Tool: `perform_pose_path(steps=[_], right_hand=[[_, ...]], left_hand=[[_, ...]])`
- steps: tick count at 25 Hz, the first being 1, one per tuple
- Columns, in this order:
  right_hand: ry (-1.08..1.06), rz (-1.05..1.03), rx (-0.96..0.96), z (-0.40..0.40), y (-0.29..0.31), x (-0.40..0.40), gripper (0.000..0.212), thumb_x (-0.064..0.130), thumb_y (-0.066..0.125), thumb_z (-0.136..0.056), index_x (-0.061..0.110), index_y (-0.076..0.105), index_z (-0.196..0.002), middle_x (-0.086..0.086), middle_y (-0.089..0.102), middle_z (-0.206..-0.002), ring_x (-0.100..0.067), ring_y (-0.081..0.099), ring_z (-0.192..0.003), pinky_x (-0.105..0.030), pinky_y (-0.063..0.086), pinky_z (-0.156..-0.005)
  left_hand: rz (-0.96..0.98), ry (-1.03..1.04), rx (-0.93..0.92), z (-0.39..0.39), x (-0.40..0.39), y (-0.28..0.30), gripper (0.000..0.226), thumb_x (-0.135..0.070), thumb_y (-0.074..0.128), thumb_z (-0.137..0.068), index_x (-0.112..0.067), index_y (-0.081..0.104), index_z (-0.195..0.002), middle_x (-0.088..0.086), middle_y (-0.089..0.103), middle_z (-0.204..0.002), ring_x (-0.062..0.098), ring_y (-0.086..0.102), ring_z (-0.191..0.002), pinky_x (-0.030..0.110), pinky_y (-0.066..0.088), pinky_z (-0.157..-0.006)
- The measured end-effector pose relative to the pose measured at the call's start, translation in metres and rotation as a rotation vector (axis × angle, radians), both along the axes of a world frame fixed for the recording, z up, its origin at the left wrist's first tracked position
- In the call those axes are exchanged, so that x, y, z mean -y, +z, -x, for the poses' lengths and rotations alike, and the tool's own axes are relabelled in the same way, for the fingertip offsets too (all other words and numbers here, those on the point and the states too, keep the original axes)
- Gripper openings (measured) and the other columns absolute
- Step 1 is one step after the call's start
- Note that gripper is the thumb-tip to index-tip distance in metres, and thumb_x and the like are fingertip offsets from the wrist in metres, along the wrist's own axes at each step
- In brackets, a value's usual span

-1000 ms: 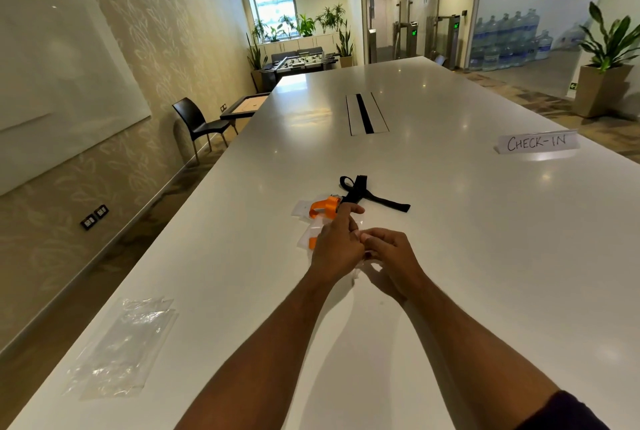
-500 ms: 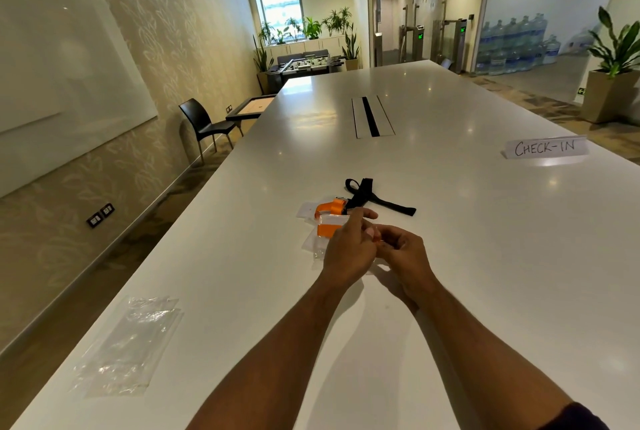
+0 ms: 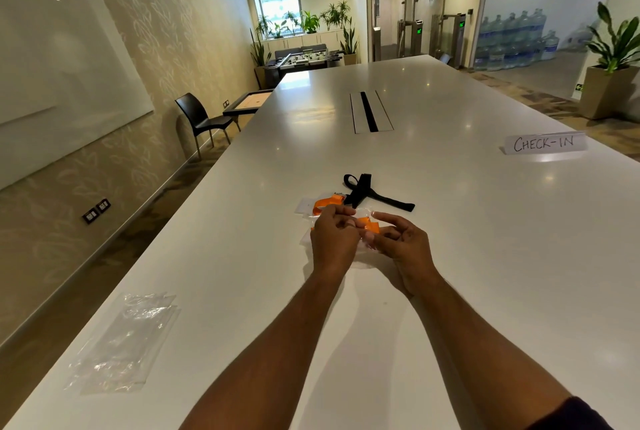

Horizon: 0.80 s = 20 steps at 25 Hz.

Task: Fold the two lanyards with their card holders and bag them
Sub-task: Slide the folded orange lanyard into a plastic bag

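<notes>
Head cam: both hands, left hand [image 3: 334,239] and right hand [image 3: 403,244], pinch the orange lanyard [image 3: 367,223] between them over the desk [image 3: 485,256]; black lanyard [image 3: 375,192] lies just beyond, bags [image 3: 124,343] way off left.

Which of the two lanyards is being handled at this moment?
The orange lanyard, held between the left hand and right hand. The black lanyard lies untouched just beyond them.
</notes>
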State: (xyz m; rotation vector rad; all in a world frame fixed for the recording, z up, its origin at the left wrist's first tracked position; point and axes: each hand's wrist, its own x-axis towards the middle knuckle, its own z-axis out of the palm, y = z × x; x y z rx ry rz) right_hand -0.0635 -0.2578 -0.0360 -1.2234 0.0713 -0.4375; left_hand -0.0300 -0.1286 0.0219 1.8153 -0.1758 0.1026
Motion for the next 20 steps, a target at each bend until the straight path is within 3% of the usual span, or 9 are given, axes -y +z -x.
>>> perform_pose_path(steps=[3, 6, 8, 11, 13, 15, 18, 20], right_hand=[[-0.071, -0.028, 0.004, 0.0, 0.0, 0.001, 0.049, 0.004, 0.084, -0.079, 0.012, 0.069, -0.125, -0.027, 0.075, -0.088, -0.03, 0.076, -0.08, -0.029, 0.061, -0.076], [-0.137, -0.046, -0.029, -0.002, 0.0, 0.001, 0.052, 0.001, 0.08, -0.082, 0.013, 0.063, -0.129, -0.018, 0.076, -0.083, -0.025, 0.077, -0.079, -0.025, 0.061, -0.069], [-0.181, -0.062, -0.053, -0.004, -0.001, 0.002, 0.053, 0.002, 0.08, -0.083, 0.016, 0.06, -0.13, -0.012, 0.077, -0.084, -0.023, 0.077, -0.082, -0.023, 0.06, -0.067], [-0.212, -0.106, -0.056, -0.005, -0.003, 0.004, 0.053, 0.004, 0.08, -0.084, 0.015, 0.058, -0.131, -0.015, 0.075, -0.096, -0.029, 0.076, -0.091, -0.029, 0.062, -0.071], [-0.215, -0.162, -0.046, -0.006, -0.005, 0.006, 0.053, 0.002, 0.08, -0.083, 0.014, 0.059, -0.13, -0.018, 0.073, -0.104, -0.03, 0.076, -0.093, -0.032, 0.063, -0.071], [-0.189, -0.196, -0.05, -0.007, -0.006, 0.006, 0.055, 0.002, 0.082, -0.082, 0.015, 0.059, -0.129, -0.019, 0.072, -0.108, -0.032, 0.076, -0.097, -0.041, 0.064, -0.077], [-0.133, -0.121, -0.084, -0.009, -0.008, 0.005, 0.061, -0.002, 0.082, -0.078, 0.021, 0.058, -0.129, -0.021, 0.071, -0.102, -0.036, 0.074, -0.097, -0.039, 0.063, -0.078], [-0.091, -0.123, -0.093, -0.01, -0.009, 0.005, 0.071, -0.008, 0.081, -0.076, 0.024, 0.054, -0.134, -0.02, 0.069, -0.096, -0.037, 0.074, -0.093, -0.043, 0.063, -0.078]], left_hand=[[-0.019, 0.038, 0.078, 0.006, 0.005, 0.0, 0.021, -0.002, 0.059, -0.093, -0.022, 0.062, -0.095, 0.001, 0.072, -0.098, 0.013, 0.069, -0.09, 0.019, 0.055, -0.077], [-0.118, 0.053, 0.141, 0.011, 0.006, -0.004, 0.015, -0.007, 0.061, -0.091, -0.021, 0.065, -0.092, -0.004, 0.069, -0.09, 0.009, 0.064, -0.079, 0.008, 0.044, -0.064], [-0.202, 0.02, 0.098, 0.012, 0.004, -0.01, 0.009, -0.02, 0.063, -0.093, -0.016, 0.069, -0.087, -0.002, 0.071, -0.084, 0.012, 0.065, -0.073, 0.011, 0.044, -0.059], [-0.292, -0.056, -0.046, 0.011, -0.001, -0.019, 0.034, -0.043, 0.061, -0.095, -0.015, 0.074, -0.082, -0.003, 0.072, -0.07, 0.009, 0.068, -0.059, 0.013, 0.05, -0.052], [-0.268, -0.13, -0.18, 0.009, -0.003, -0.021, 0.039, -0.051, 0.062, -0.092, -0.014, 0.072, -0.088, 0.001, 0.074, -0.073, 0.013, 0.071, -0.059, 0.024, 0.058, -0.056], [-0.178, -0.182, -0.279, 0.006, -0.002, -0.022, 0.033, -0.051, 0.063, -0.092, -0.018, 0.067, -0.096, 0.004, 0.075, -0.084, 0.019, 0.074, -0.068, 0.032, 0.062, -0.059], [-0.04, -0.201, -0.341, 0.0, -0.001, -0.023, 0.028, -0.039, 0.066, -0.094, -0.019, 0.063, -0.111, 0.006, 0.075, -0.102, 0.022, 0.076, -0.082, 0.039, 0.064, -0.069], [0.014, -0.189, -0.357, -0.005, -0.002, -0.024, 0.033, -0.033, 0.071, -0.091, -0.018, 0.06, -0.119, 0.006, 0.074, -0.106, 0.021, 0.076, -0.081, 0.036, 0.064, -0.063]])
